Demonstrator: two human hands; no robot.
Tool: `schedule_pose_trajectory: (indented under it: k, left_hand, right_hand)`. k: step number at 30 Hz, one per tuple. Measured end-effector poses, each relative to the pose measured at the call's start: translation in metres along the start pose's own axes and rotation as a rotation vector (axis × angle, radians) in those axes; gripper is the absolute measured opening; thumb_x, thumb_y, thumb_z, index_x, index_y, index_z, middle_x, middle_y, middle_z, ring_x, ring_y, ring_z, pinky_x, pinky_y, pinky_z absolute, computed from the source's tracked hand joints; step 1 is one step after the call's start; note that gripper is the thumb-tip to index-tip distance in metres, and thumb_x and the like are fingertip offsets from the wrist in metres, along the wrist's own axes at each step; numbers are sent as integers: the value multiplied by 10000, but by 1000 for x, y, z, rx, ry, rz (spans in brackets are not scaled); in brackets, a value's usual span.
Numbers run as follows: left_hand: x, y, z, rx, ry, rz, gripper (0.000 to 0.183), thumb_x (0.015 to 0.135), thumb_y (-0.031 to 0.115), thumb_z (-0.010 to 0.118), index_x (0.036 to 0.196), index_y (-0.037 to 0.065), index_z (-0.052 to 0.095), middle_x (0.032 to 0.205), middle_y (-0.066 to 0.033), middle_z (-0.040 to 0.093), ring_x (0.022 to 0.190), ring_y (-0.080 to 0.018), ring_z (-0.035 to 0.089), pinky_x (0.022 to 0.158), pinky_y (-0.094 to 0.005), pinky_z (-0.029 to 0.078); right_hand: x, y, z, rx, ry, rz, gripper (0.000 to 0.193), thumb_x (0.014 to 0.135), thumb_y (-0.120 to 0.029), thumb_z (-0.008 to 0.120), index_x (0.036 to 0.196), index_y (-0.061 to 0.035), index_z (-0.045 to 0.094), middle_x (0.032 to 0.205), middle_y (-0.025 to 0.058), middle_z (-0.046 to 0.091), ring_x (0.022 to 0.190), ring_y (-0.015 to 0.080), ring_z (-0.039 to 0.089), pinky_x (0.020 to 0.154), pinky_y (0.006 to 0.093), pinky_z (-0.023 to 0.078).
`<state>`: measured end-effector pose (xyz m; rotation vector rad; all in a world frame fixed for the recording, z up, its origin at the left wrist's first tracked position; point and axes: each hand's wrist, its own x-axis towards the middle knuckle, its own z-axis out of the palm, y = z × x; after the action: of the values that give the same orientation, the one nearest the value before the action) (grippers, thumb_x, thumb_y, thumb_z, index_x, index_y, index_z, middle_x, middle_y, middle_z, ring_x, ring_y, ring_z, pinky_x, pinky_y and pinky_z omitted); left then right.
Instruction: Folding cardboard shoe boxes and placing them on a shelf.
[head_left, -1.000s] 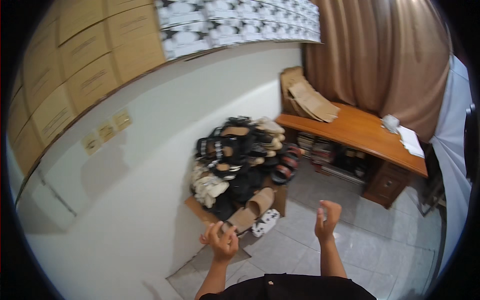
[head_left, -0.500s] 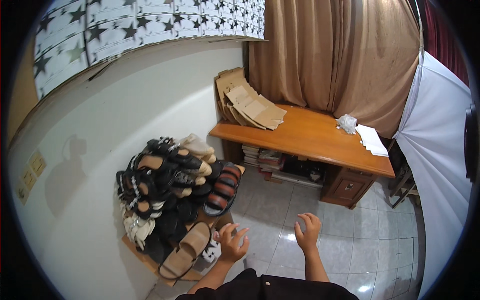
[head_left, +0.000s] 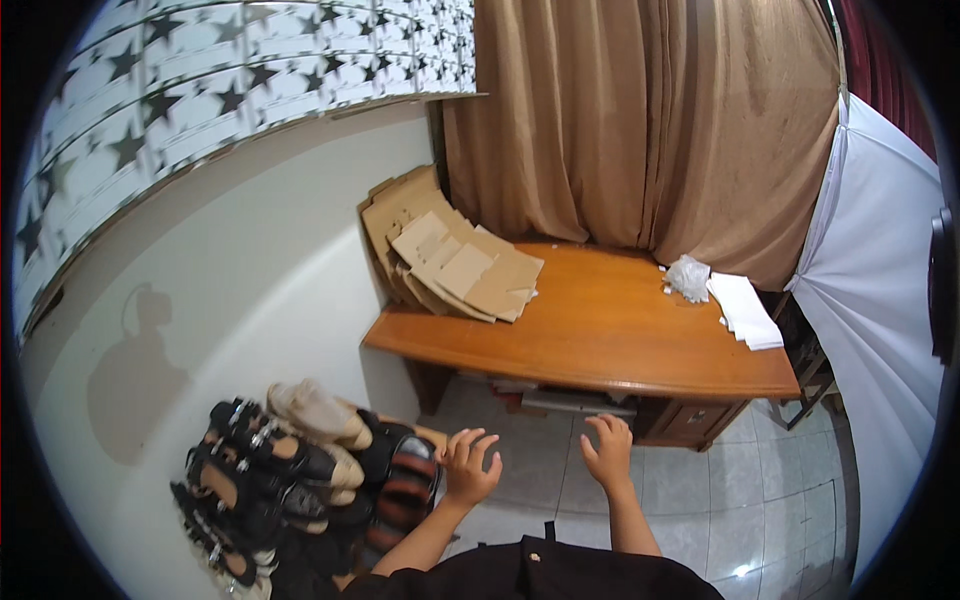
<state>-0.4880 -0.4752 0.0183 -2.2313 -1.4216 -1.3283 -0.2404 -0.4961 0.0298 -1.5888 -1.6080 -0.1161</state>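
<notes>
Lower centre: left hand (head_left: 468, 472) and right hand (head_left: 608, 456) apart, both empty, loosely curled; lower left: shoes (head_left: 332, 467), nearest the left hand, heaped by the wall (head_left: 270, 270), presumably saving space; centre: cardboard (head_left: 450, 262) propped on desk (head_left: 590, 330), likely wall-supported

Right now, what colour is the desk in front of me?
The desk is orange-brown, seen best in the head view.

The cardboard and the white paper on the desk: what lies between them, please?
From the cardboard to the paper, the head view shows mostly the desk, then a crumpled whitish bundle close beside the paper.
</notes>
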Motion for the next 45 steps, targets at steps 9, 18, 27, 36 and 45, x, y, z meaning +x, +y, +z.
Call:
schedule_pose_trajectory:
  k: [9,18,27,36,45]
  left_hand:
    - [65,-39,194,17,-175,-175,353,701,188,649,1049,187,588,1123,-2,511,1137,-211,421,928,-534,218]
    - [143,-121,330,184,-289,-172,299,759,88,574,1052,145,586,1079,-21,542,1093,-201,474,937,-547,243]
    - [192,-173,400,288,-459,-234,584,739,166,584,1300,129,426,1352,-120,373,1293,-292,309,1004,-629,170]
    - [238,-199,439,273,-612,-169,473,779,246,567,1249,203,527,1423,-114,319,1322,-307,263,959,-685,167]
    - [265,-185,447,-1,-308,-105,229,893,216,504,1072,149,630,1103,-34,621,1112,-247,523,983,-637,166]
  right_hand:
    - [110,131,83,-24,-233,144,357,720,-220,659,1058,-117,605,1112,115,544,1096,305,463,892,446,373]
    - [185,211,213,-69,-501,12,487,801,-338,573,1241,-151,476,1279,139,453,1253,344,369,985,639,240]
    - [219,248,250,-141,-737,264,521,875,-409,459,1351,-212,380,1439,91,315,1326,250,306,1032,648,117]
    - [248,281,253,-342,-583,402,643,861,-528,384,1421,-231,272,1487,102,221,1377,270,186,1065,606,56]
    - [246,284,254,-297,-535,439,576,872,-462,413,1385,-209,340,1466,96,270,1362,253,229,1042,642,70]
